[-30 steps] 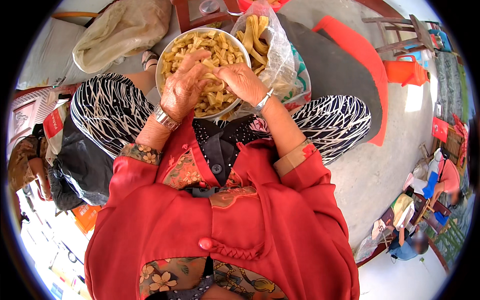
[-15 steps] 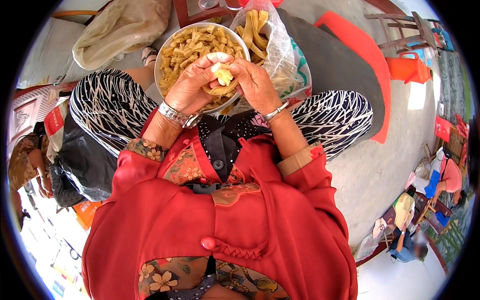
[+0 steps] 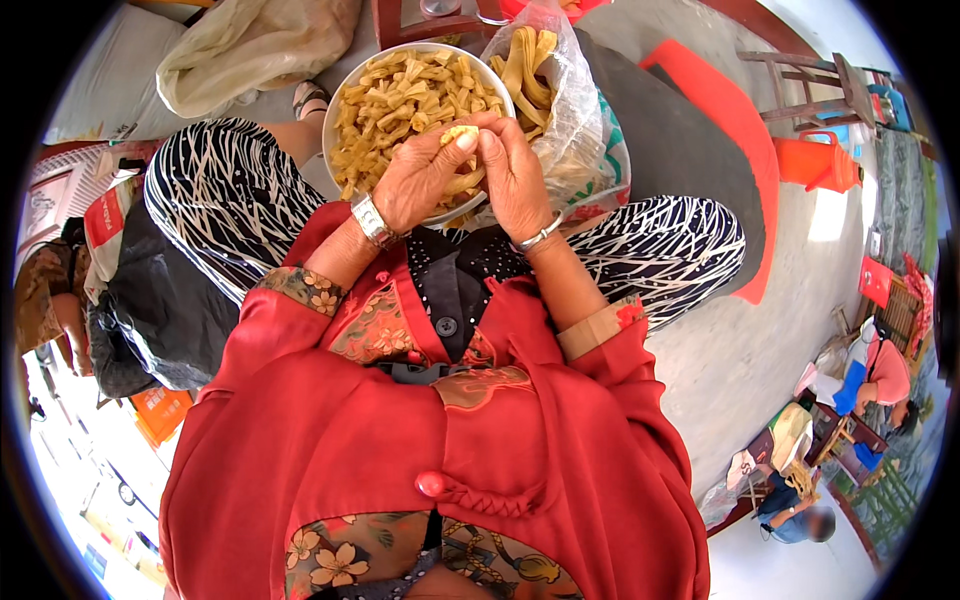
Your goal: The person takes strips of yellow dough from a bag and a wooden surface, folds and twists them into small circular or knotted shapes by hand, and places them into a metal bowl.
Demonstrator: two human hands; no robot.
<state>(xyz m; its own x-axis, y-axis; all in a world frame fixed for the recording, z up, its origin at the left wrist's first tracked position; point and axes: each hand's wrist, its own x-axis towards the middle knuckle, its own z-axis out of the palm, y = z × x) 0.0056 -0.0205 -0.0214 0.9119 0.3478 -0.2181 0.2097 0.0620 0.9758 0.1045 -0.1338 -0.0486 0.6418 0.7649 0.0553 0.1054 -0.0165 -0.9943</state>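
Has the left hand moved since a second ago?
Yes: judged against the bowl, the left hand has shifted right and closer to the person's body.

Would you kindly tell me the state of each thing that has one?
Round white-rimmed bowl: heaped with short yellowish-brown pieces.
Clear plastic bag: mouth open, long yellowish-brown strips showing.
Small yellowish piece: pinched in the left hand.
Right hand: fingers bent, grip partly hidden.
Large pale translucent sack: crumpled.
Silver wristwatch: worn.
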